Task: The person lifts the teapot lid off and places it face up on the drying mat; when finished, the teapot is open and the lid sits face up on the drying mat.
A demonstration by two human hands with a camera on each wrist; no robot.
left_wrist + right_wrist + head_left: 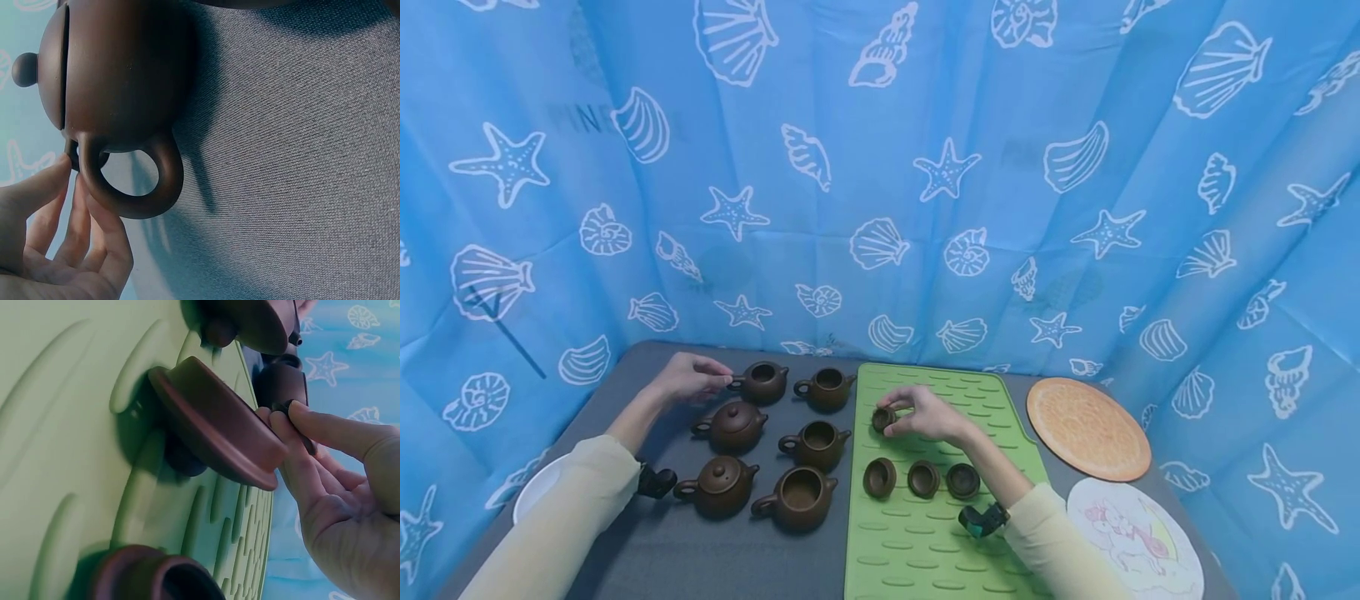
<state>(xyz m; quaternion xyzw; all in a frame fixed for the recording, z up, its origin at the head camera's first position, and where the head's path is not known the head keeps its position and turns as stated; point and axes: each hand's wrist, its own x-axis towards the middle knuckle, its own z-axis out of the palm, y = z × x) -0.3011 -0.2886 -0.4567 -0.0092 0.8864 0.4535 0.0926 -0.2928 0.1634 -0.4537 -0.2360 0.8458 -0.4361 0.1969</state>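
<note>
Holding a small dark-brown round clay teapot lid (883,418) pinched between thumb and fingertips, the right hand (925,413) hovers just above the far part of the ribbed green silicone mat (925,550). The right wrist view confirms the grasp: the fingers (294,447) close on the lid's edge. Three more brown clay lids (922,479) lie upside down in a row on the mat, nearer the person.

The left hand (688,377) rests at the handle of the far-left open brown clay teapot (763,382). Its fingertips (62,169) touch the handle; whether they grip it cannot be told, and the fingers look relaxed rather than clenched.

Six brown clay teapots stand in two columns on the grey cloth table (715,558). Two lidded brown teapots (730,427) sit in the left column; the other four are open.

Judgement: the step in hand appears to be the moving of a lid between pot and mat, with the left hand steadying the far-left pot. Whichever way the lid goes, the next move calls for a level, gentle placement, since the lid is small and held only at its edge.

The held lid is matt, reddish brown and disc-shaped; its knob is not clearly visible.

Also present: a round orange mat (1087,427), a round illustrated mat (1138,542), a white plate (538,492), a blue seashell-print curtain (880,167).
</note>
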